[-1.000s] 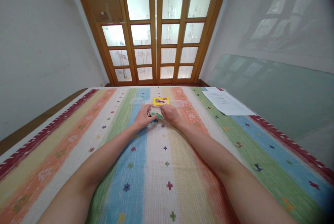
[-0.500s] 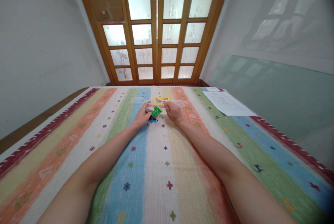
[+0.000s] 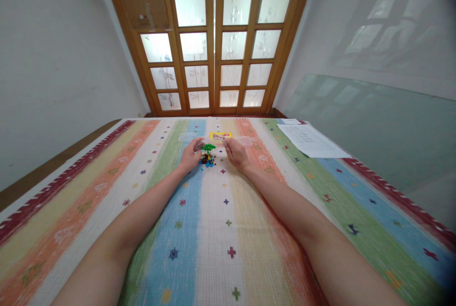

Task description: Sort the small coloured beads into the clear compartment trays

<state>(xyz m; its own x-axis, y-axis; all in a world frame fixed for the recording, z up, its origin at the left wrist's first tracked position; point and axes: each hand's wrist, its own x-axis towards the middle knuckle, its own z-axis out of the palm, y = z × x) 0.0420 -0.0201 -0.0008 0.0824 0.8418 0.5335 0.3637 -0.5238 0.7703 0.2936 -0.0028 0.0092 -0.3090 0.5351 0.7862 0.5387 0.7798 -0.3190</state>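
Note:
Both my arms reach far out over a striped cloth (image 3: 213,230). My left hand (image 3: 190,155) and my right hand (image 3: 235,153) pinch the two ends of a clear plastic bag (image 3: 216,141) held up between them. Small toy bricks (image 3: 207,157), green on top with dark and blue pieces below, are dropping out of it in a heap on the cloth between my hands. A yellow booklet or box (image 3: 220,135) lies just beyond the bag.
A clear plastic piece (image 3: 186,137) lies left of the yellow item and another (image 3: 245,141) to its right. A printed white sheet (image 3: 309,140) rests at the far right of the cloth. Wooden glass-paned doors (image 3: 213,40) stand behind; a glass pane (image 3: 374,125) leans on the right wall.
My hands lifted the clear bag off the cloth and tipped it. The green and dark bricks slid out and now lie in a heap between my hands.

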